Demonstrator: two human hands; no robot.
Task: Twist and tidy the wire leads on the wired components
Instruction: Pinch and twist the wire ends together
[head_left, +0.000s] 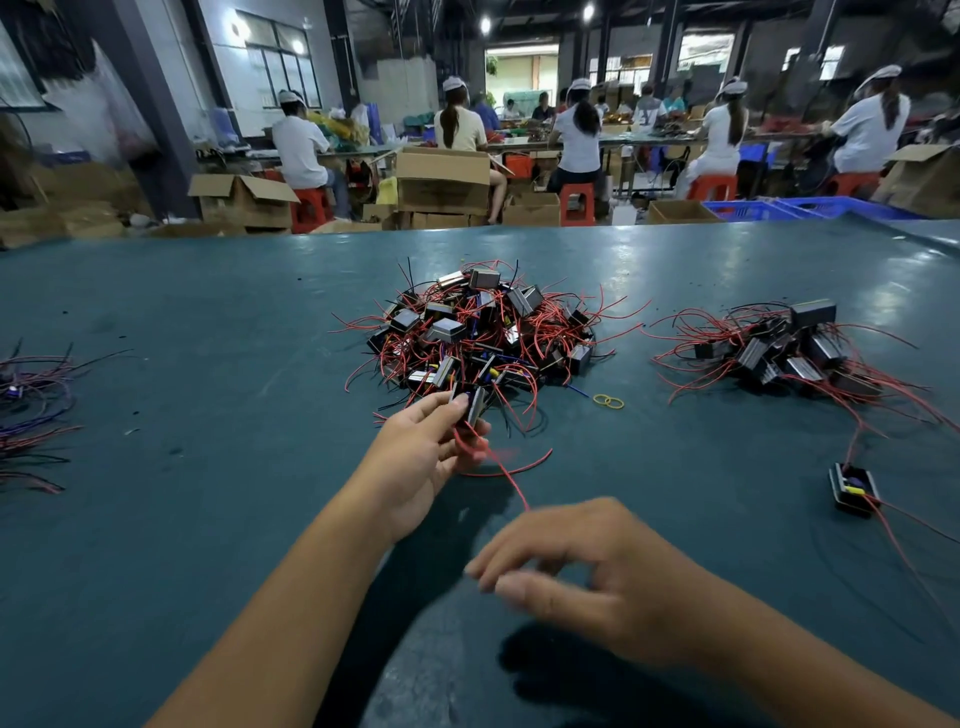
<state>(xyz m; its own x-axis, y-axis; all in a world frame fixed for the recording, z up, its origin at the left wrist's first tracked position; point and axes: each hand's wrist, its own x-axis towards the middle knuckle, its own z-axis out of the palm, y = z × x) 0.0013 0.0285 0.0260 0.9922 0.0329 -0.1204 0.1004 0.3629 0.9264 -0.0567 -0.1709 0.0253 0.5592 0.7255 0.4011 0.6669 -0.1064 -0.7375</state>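
Note:
My left hand (415, 457) grips a small black wired component (471, 402) at the near edge of the central pile (480, 332) of black boxes with red and black leads. A twisted red lead (501, 470) runs from that component toward my right hand (587, 566). My right hand hovers low over the table, blurred, with fingers loosely curled; I cannot tell whether they pinch the lead's end.
A second pile (789, 348) lies at the right, with one lone component (852, 488) in front of it. Loose wires (31, 410) lie at the left edge. Two yellow rubber bands (609, 401) sit beside the central pile. The green table (208, 364) spreads wide; people sit working behind it.

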